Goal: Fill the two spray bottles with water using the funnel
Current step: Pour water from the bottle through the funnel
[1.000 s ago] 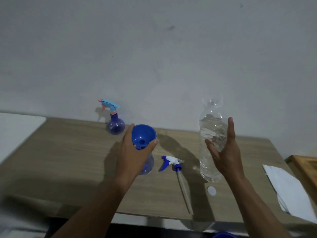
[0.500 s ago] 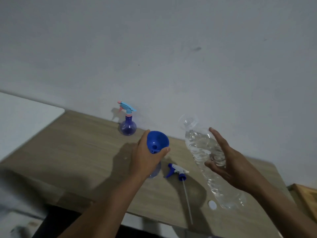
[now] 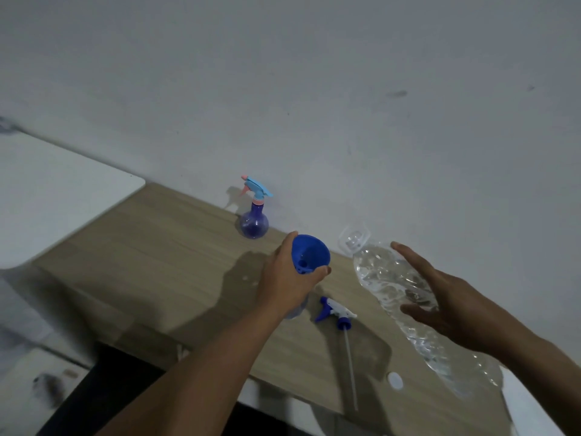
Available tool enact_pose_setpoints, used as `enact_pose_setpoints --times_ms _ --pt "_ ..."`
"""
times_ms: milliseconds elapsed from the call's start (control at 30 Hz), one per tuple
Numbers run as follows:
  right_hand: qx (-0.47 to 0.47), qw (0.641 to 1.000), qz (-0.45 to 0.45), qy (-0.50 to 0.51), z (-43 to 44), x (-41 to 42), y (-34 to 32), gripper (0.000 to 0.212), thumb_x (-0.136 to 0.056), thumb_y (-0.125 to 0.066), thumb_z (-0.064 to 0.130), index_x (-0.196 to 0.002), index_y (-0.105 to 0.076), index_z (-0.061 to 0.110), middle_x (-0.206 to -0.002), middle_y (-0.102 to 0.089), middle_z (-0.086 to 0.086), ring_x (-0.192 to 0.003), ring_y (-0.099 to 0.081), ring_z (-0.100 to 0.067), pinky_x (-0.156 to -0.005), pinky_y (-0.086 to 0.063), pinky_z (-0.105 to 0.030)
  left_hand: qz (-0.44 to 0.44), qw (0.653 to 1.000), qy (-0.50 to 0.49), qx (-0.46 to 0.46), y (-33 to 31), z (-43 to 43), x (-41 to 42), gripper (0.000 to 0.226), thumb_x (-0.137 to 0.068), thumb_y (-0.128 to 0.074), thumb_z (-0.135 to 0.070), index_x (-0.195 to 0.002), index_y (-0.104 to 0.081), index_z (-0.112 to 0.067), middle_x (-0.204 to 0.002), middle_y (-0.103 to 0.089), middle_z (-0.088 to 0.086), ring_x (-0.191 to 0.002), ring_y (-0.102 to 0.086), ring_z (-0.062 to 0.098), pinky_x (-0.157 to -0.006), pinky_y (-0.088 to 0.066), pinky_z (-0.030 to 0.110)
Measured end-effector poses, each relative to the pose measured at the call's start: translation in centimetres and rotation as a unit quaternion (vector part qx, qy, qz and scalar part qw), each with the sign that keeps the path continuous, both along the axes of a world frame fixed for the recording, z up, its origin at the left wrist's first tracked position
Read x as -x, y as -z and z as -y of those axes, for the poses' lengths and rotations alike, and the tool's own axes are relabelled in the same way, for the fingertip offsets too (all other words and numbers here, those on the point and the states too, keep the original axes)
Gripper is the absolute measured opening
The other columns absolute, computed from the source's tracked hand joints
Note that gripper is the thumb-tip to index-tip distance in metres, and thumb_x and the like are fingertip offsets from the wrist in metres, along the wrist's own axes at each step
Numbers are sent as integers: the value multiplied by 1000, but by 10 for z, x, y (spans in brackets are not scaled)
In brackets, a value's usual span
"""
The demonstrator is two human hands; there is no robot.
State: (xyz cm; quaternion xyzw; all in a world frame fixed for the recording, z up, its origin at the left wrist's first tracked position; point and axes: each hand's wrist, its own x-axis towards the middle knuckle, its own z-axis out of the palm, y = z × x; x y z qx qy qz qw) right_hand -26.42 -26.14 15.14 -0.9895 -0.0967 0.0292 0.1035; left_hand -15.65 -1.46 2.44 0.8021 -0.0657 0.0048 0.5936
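My left hand (image 3: 287, 283) grips the blue funnel (image 3: 311, 253), which sits on a spray bottle (image 3: 298, 309) mostly hidden under the hand. My right hand (image 3: 452, 305) holds a clear water bottle (image 3: 386, 275) with no cap, tilted with its mouth toward the funnel and just right of it. A blue and white spray head (image 3: 336, 313) with its long tube lies on the wooden table (image 3: 176, 256) between my hands. A second purple spray bottle (image 3: 254, 221) with a light blue and pink head stands by the wall.
A white bottle cap (image 3: 395, 380) lies near the table's front edge. A white surface (image 3: 47, 196) adjoins the table on the left. The grey wall (image 3: 314, 105) runs right behind the table.
My right hand has tipped the water bottle from upright to slanted, its mouth now close to the funnel. The view has swung left and tilted. My left hand stays on the funnel.
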Motion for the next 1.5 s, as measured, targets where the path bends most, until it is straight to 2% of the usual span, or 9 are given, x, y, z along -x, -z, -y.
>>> enact_pose_setpoints --times_ms 67,233,367,533,633,967,1200,1367,1500 --pt "10 1000 -4 -3 0 -1 -3 99 -90 -70 39 -146 8 66 -148 -52 5 -118 -61 -21 -93 -49 -32 6 1000 0 -1 0 0 0 68 -69 -82 -55 -126 -46 -43 -120 -60 -14 -106 -61 12 -86 -57 39" --pt "23 1000 -13 -9 -2 -4 -9 100 -91 -70 39 -145 10 67 -147 -53 8 -116 -60 -18 -87 -44 -25 19 1000 1 0 -1 -1 -2 59 -69 -83 -53 -116 -48 -44 -113 -62 -16 -101 -63 11 -79 -57 34" --pt "32 999 -25 -10 -5 -9 -13 100 -91 -69 40 -143 12 69 -146 -54 5 -117 -59 -18 -88 -44 -25 22 1000 2 7 -2 -2 -1 57 -69 -85 -51 -113 -48 -47 -113 -62 -18 -102 -62 9 -80 -56 32" --pt "53 998 -42 -15 -11 -15 -18 101 -92 -68 39 -142 15 70 -148 -52 4 -121 -57 -19 -95 -49 -32 24 1000 5 12 -1 -2 -2 59 -68 -85 -52 -114 -50 -44 -113 -63 -19 -103 -62 9 -82 -57 33" --pt "64 997 -46 -13 -12 -18 -20 101 -92 -68 39 -141 16 71 -147 -53 4 -120 -57 -19 -95 -49 -33 24 999 9 25 -1 -2 -3 57 -67 -86 -50 -112 -53 -42 -109 -65 -19 -99 -64 3 -82 -59 33" --pt "77 996 -45 -14 -11 -23 -25 104 -91 -70 39 -141 16 70 -139 -59 1 -105 -60 -16 -89 -51 -33 18 1000 8 19 1 -2 -3 61 -66 -83 -56 -116 -50 -44 -113 -63 -19 -103 -63 7 -85 -60 39" --pt "79 995 -52 -19 -11 -21 -22 103 -92 -68 39 -142 16 69 -148 -53 3 -117 -60 -18 -95 -51 -35 22 1000 3 16 2 -1 -4 63 -64 -83 -58 -116 -50 -43 -113 -63 -19 -105 -62 8 -87 -59 40" --pt "84 995 -52 -23 -11 -22 -23 103 -92 -68 40 -142 17 68 -150 -51 4 -119 -59 -18 -97 -51 -35 15 1000 7 17 2 -1 -4 62 -65 -84 -56 -114 -46 -46 -117 -62 -20 -108 -61 8 -90 -58 37" --pt "86 995 -51 -23 -10 -22 -24 103 -92 -68 40 -142 18 68 -146 -54 2 -117 -60 -18 -96 -51 -35 17 1000 9 18 2 -2 -4 65 -63 -83 -59 -118 -50 -43 -115 -63 -19 -106 -62 7 -88 -59 38"
